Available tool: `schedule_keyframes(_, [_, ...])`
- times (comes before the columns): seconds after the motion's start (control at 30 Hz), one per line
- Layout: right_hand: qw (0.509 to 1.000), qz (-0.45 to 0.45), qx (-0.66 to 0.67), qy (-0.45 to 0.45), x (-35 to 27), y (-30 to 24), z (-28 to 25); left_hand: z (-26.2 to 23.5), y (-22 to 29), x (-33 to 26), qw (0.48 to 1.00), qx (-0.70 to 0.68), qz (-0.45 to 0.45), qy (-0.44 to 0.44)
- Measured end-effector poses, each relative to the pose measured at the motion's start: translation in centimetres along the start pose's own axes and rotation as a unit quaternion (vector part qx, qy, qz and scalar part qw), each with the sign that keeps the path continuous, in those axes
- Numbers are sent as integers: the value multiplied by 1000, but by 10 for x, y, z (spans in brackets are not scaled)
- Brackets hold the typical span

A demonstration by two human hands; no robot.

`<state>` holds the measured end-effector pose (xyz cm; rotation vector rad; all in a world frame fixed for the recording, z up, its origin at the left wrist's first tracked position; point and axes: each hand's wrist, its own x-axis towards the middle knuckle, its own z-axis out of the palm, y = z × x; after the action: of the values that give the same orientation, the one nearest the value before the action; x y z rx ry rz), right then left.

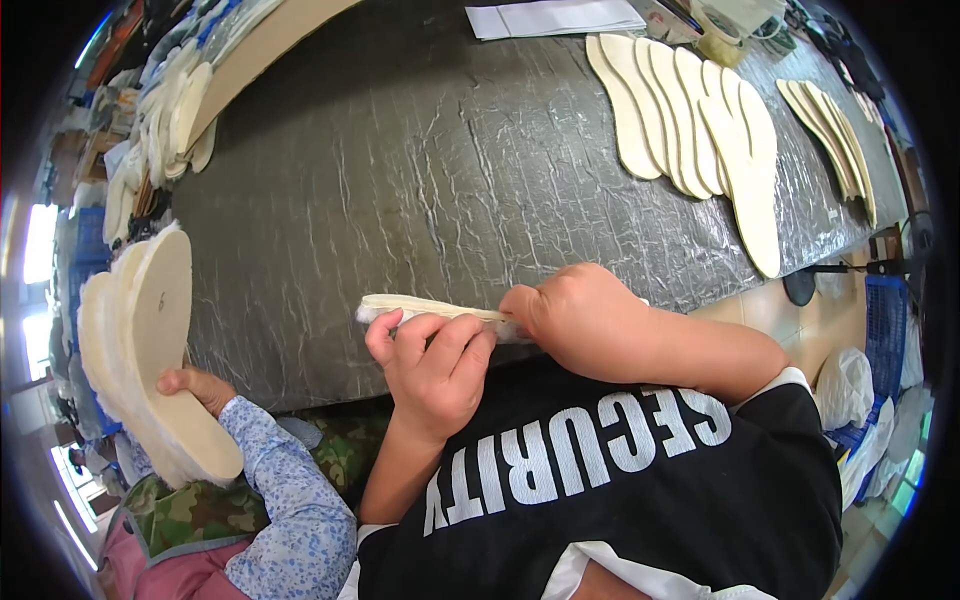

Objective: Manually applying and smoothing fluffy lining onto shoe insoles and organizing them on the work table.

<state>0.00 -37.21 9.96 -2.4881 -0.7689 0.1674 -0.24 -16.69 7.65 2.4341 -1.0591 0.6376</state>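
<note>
Between my two hands, just above the near edge of the dark table, is a fleece-lined insole [405, 303] seen edge-on. Its cream layer faces up and white fluff shows along the underside. My left hand [435, 365] grips the near edge, fingers curled over it. At the other end, my right hand [570, 310] closes on the insole with thumb and fingers pressed together. The right hand covers most of that end.
To the left, a co-worker's hand [205, 388] holds fleecy insoles [165, 330]. Cream insoles [690, 120] lie fanned out on the dark table [400, 180] at the far right, beside a smaller stack [830, 145]. White papers [555, 18] lie at the back.
</note>
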Motion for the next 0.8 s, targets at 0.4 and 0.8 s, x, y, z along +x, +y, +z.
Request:
schedule_keyframes(0.4, [997,68,20,-19,4,0,-4,2,-6,-2,999,-23,24,0])
schedule_keyframes(0.8, [999,-22,-43,7,2,4,0,15,-10,5,990,-129,-41,44])
